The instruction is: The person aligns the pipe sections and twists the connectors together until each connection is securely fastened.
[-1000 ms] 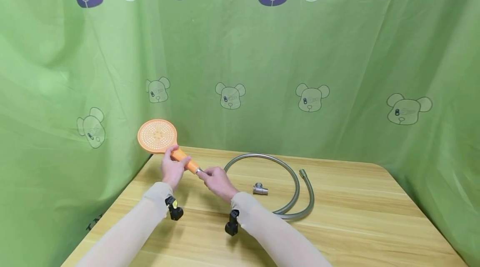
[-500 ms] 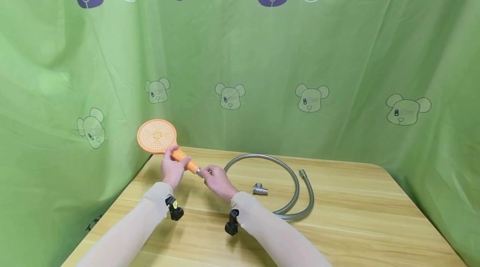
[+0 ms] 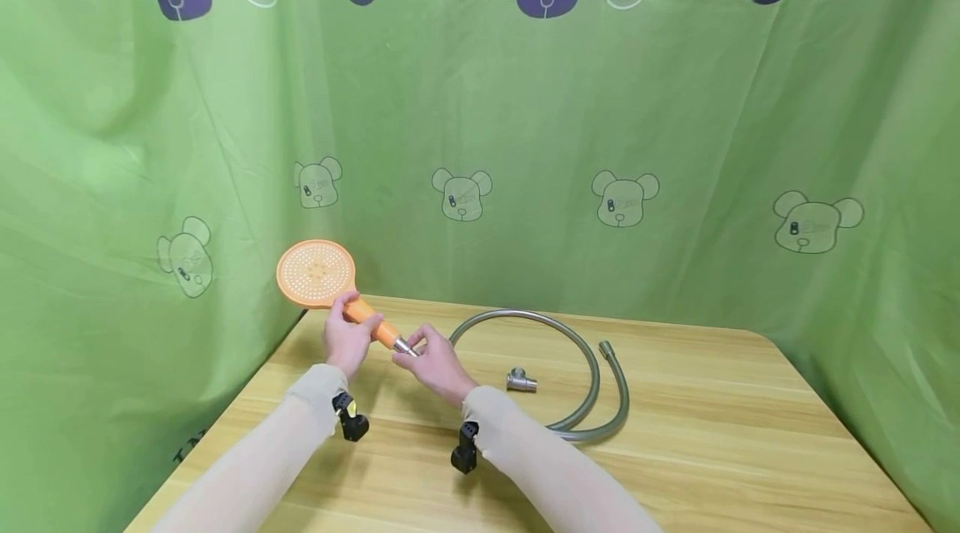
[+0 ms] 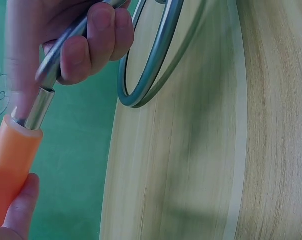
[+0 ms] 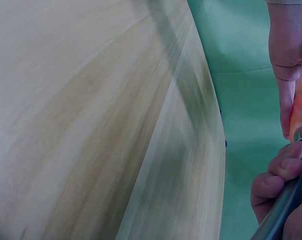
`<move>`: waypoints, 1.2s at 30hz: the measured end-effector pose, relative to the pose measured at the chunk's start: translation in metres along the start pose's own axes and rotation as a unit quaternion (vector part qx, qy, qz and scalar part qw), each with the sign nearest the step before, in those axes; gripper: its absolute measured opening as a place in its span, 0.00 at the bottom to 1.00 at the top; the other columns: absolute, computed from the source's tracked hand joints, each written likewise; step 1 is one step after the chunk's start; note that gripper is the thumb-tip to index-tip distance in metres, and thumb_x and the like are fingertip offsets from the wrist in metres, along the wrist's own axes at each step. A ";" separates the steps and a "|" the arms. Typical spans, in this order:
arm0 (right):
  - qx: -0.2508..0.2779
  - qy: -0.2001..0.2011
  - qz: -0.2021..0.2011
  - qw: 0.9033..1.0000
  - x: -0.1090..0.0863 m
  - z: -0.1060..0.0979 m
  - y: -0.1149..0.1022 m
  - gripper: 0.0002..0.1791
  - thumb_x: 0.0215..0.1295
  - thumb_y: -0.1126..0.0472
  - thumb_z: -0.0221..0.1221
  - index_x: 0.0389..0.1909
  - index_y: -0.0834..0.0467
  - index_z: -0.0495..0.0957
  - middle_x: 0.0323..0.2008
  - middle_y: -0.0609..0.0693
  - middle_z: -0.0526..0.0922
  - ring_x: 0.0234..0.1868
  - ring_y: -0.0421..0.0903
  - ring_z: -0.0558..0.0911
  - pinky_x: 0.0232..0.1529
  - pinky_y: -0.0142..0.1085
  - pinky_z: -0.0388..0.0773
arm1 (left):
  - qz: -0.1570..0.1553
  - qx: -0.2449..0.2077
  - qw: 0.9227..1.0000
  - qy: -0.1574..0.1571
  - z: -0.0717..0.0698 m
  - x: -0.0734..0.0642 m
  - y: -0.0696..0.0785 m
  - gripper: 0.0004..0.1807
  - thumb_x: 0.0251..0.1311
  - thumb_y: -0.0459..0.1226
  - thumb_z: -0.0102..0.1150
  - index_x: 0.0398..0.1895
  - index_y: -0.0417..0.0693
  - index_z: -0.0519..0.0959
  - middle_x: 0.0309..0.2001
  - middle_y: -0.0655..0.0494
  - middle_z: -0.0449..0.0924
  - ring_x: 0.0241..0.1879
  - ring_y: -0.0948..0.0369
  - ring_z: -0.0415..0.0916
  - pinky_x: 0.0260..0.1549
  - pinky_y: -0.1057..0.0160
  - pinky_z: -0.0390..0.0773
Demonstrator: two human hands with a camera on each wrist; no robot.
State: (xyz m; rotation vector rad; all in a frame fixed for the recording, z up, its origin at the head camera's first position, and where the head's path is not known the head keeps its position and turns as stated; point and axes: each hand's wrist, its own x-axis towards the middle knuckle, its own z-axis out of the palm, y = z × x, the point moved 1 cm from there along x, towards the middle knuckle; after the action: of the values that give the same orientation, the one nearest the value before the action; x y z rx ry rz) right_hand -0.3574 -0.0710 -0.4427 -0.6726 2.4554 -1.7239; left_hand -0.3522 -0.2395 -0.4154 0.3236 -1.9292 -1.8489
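Observation:
An orange hand shower (image 3: 316,273) is held above the table's left part, its perforated face towards me. My left hand (image 3: 348,341) grips its handle (image 4: 13,160). At the handle's lower end sits the metal hose nut (image 4: 39,107), its upper part against the handle's opening. My right hand (image 3: 438,366) has its fingers curled round the grey shower hose (image 4: 70,37) just behind that nut. In the left wrist view its index finger stretches alongside the nut, blurred. The right wrist view also shows this hose (image 5: 286,205) running through the right hand.
The rest of the hose (image 3: 592,371) loops over the wooden table (image 3: 720,433), its free end (image 3: 606,347) lying to the right. A small metal angle valve (image 3: 521,381) lies within the loop. Green curtains (image 3: 540,117) stand behind and at both sides.
My right fingers have shifted off the metal nut, so more of it shows below the handle. The left hand and hand shower stay nearly in place.

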 end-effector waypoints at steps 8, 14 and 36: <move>-0.002 -0.005 -0.021 1.000 0.000 0.000 0.000 0.12 0.67 0.56 0.65 0.37 0.56 0.72 0.19 0.44 0.72 0.17 0.39 0.66 0.16 0.30 0.62 | 0.006 0.006 1.000 0.004 0.000 -0.001 0.002 0.36 0.58 0.27 0.67 0.69 0.49 0.67 0.58 0.39 0.70 0.46 0.52 0.77 0.36 0.69 0.85; -0.006 -0.007 -0.026 1.000 0.000 0.001 0.000 0.10 0.69 0.55 0.63 0.35 0.56 0.73 0.17 0.43 0.70 0.16 0.39 0.65 0.15 0.30 0.60 | 0.005 0.011 1.000 0.007 -0.001 -0.002 0.002 0.35 0.58 0.27 0.67 0.69 0.51 0.67 0.58 0.40 0.71 0.46 0.52 0.78 0.37 0.68 0.85; 0.017 -0.008 -0.033 0.999 0.004 0.003 0.003 0.10 0.66 0.59 0.66 0.36 0.57 0.74 0.20 0.44 0.75 0.16 0.38 0.66 0.15 0.30 0.62 | 0.004 -0.007 1.000 0.008 -0.002 -0.002 0.000 0.36 0.58 0.25 0.66 0.69 0.50 0.66 0.58 0.41 0.70 0.46 0.52 0.76 0.36 0.68 0.85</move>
State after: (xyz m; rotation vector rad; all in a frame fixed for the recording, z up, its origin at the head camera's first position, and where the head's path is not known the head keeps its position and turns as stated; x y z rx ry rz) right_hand -0.3609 -0.0746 -0.4458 -0.7703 2.4138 -1.7717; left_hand -0.3498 -0.2405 -0.4160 0.3239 -1.9029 -1.8489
